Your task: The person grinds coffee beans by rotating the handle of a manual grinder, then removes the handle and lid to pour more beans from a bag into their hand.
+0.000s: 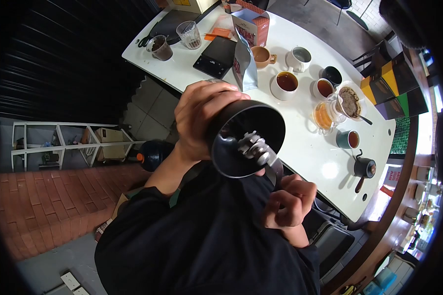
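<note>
A black hand coffee grinder [226, 152] is tilted toward me, so its wide round opening and dark inside show. My left hand [199, 115] is wrapped around the grinder's body from the far left side. In the opening sits a silver metal piece, from which a crank handle [273, 169] runs down to the right. My right hand [290, 200] is closed at the handle's outer end, its fingers curled and hiding the knob. Beyond the grinder, a silver coffee bag [246, 64] stands on the white table [300, 132].
Behind the bag are a black scale [215, 58], a glass of dark grounds [160, 48] and another glass [189, 35]. Further right stand several cups, including a white mug [284, 85], a glass server [325, 117], a filter with grounds [350, 102] and a small kettle [364, 167].
</note>
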